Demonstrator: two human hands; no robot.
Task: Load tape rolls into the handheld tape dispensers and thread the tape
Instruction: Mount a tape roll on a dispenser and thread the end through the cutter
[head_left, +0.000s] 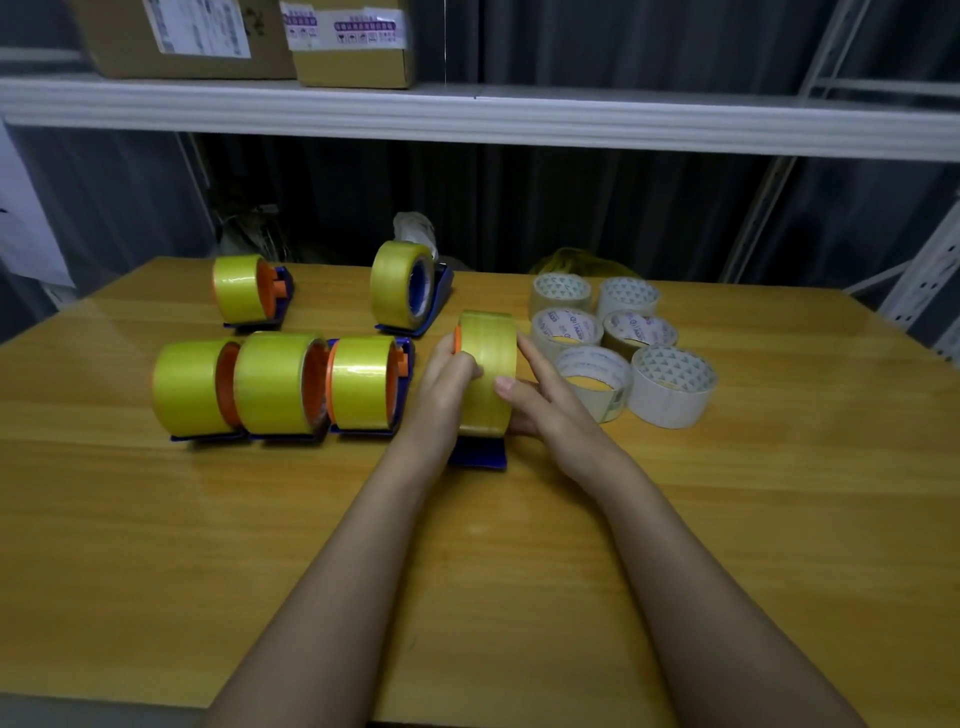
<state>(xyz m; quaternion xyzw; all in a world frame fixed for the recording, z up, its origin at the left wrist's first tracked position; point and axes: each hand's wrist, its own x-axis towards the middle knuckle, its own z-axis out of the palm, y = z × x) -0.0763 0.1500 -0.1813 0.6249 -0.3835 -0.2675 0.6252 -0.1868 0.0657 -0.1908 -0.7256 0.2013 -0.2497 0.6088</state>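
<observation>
Fingers (470, 366) of the left hand (447, 387) curl onto the near-left face of the yellow tape roll (487, 371), clamped on it at its orange hub (458, 339). Right hand (545, 400) cups the roll's right side, thumb pressed on the tread, index finger stretched up along the edge; both hands grip the roll. It sits upright in a blue dispenser (480, 454) whose base sticks out toward the camera, on the wooden table (156, 545).

Writing: purple print on the cores of the two middle spare rolls (621, 351) (too blurred to read), triangle pattern on the others. Labels on the cardboard boxes (249, 36) on the shelf (467, 111) are illegible.

Six spare rolls lie flat just right of the right hand, nearest one almost touching it. Three loaded dispensers (280, 387) stand in a row left of the left hand, close to it; two more (332, 288) behind, well apart.
</observation>
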